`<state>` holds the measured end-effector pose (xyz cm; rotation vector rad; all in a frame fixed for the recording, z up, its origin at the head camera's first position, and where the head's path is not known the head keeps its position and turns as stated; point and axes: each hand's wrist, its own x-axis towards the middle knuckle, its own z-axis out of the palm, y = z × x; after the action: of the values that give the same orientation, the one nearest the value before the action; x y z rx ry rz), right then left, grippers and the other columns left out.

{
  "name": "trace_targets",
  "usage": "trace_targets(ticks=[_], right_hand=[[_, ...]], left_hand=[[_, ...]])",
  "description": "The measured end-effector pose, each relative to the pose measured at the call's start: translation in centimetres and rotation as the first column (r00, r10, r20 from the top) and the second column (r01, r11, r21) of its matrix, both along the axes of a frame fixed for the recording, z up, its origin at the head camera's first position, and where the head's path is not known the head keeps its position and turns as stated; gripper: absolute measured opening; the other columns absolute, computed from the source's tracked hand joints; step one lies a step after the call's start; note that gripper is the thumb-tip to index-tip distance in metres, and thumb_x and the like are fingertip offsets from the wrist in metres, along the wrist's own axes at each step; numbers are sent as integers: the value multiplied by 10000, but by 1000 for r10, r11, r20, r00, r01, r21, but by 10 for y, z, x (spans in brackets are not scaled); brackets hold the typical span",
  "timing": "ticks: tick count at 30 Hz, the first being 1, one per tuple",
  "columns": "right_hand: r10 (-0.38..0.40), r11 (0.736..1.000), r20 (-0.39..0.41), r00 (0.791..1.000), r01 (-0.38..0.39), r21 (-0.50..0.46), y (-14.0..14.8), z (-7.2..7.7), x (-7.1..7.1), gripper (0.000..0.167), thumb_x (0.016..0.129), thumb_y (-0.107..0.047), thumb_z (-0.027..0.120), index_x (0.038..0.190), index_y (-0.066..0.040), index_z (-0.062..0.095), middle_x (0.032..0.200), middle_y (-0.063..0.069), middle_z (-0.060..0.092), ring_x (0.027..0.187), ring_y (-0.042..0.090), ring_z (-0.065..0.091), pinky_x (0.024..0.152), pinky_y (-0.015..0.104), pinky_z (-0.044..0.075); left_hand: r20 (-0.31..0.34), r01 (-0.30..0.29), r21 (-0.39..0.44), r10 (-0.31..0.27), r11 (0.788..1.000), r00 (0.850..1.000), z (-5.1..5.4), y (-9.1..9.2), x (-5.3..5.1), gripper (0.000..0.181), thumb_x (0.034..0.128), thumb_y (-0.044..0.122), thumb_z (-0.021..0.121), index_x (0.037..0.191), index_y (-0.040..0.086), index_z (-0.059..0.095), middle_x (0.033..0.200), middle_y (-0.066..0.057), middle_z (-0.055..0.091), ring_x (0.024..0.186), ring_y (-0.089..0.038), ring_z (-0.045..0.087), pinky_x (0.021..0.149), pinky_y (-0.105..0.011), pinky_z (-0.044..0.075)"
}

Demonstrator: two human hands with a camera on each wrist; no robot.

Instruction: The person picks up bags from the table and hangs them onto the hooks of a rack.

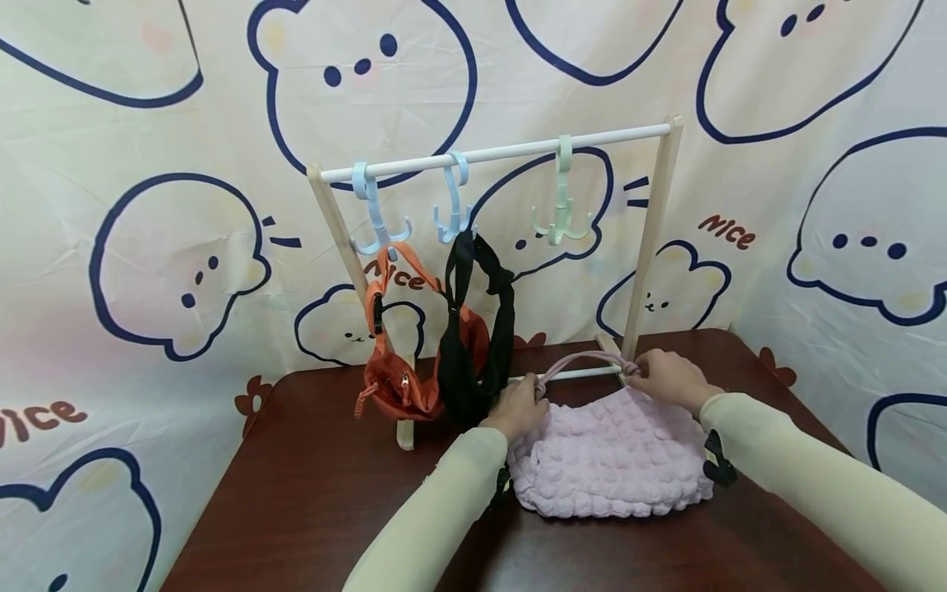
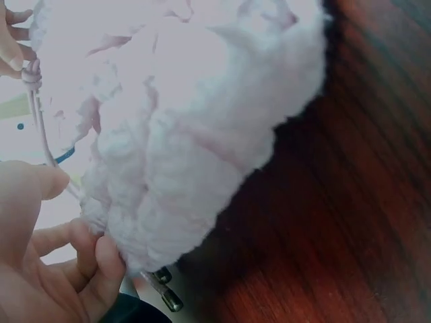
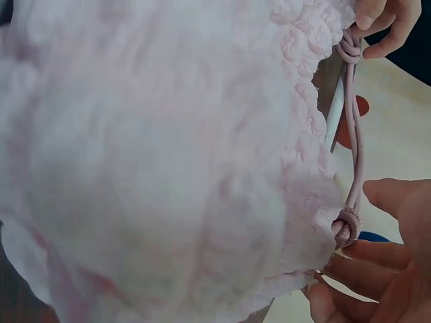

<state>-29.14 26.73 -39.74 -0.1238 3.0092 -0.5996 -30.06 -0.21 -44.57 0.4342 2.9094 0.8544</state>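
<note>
A pale pink puffy handbag (image 1: 614, 460) rests on the table, its knotted cord handle (image 1: 584, 357) arching above the top edge. At the bag's upper left corner, my left hand (image 1: 518, 409) holds the fabric by the handle's end; the left wrist view shows its curled fingers (image 2: 101, 262) on that corner. My right hand (image 1: 673, 380) grips the upper right corner beside the cord knot (image 3: 347, 226). In the right wrist view its thumb (image 3: 384, 195) stands apart from the cord, and some fingertips are hidden behind the bag.
Behind the bag stands a rack with a white bar (image 1: 503, 152). Two blue hooks (image 1: 373, 205) and a green hook (image 1: 562, 197) hang from it. An orange bag (image 1: 399, 386) and a black bag (image 1: 473, 353) are at the left, close to my left hand.
</note>
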Motion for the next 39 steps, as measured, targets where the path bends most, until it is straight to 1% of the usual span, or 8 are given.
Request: trace_targets(ticks=[8,15,18,23,25,30,35,39], right_hand=[[16,1000,21,1000,-16,-1,-7,-1,4,418,930,-217,690,1215,88,658,1080,218,715,707,189,582,584,292,431],[39,999,42,998,-39,-10,-7,-7,2,330,920,-198,689,1123,61,703,859,84,647,645,165,544,559,287,402],[60,998,49,997,-60,2,-8,-8,2,280,915,-187,690,1066,47,720,844,80,657,644,163,542,558,285,403],[83,996,40,996,-84,37,-10,-4,5,265,914,-171,705,1064,45,731,945,144,720,669,174,552,569,294,412],[86,995,35,996,-88,46,-12,-2,6,269,913,-170,714,1072,46,732,981,160,730,679,178,557,574,296,418],[102,993,33,994,-103,58,-15,-2,9,242,901,-162,738,1029,44,733,980,173,731,713,198,559,615,318,439],[132,989,42,990,-134,67,-17,-7,13,212,888,-170,756,967,22,716,866,107,691,709,195,543,625,334,445],[154,985,80,985,-160,69,-17,-11,15,232,876,-175,759,993,13,691,842,70,655,738,200,559,648,358,471]], left_hand=[[-30,-55,-46,54,997,998,2,-3,4,152,1018,254,535,1026,113,592,871,-44,613,596,-162,508,526,-287,389],[-21,-83,-85,81,993,996,1,-5,7,187,1028,260,548,1024,86,616,912,-83,633,585,-164,516,489,-289,404],[-9,-89,-94,89,992,996,0,-6,7,202,1027,263,557,955,84,615,844,-80,614,555,-170,515,467,-293,399],[-5,-90,-120,90,989,996,-1,-8,6,309,1021,253,573,744,116,578,671,-41,555,498,-158,504,439,-288,382],[-17,-87,-149,85,985,996,-1,-10,6,348,1017,250,577,690,130,561,643,-32,556,504,-147,498,450,-285,378],[-40,-66,-211,59,975,997,-1,-15,11,358,1007,250,598,671,135,557,606,-24,544,498,-136,477,467,-285,360],[-8,-19,-245,18,969,1000,0,-22,18,394,1006,246,603,639,149,495,556,7,472,462,-129,447,452,-272,332],[28,14,-273,-7,962,1000,3,-27,24,454,989,226,625,576,157,448,526,22,422,462,-122,422,455,-272,318]])
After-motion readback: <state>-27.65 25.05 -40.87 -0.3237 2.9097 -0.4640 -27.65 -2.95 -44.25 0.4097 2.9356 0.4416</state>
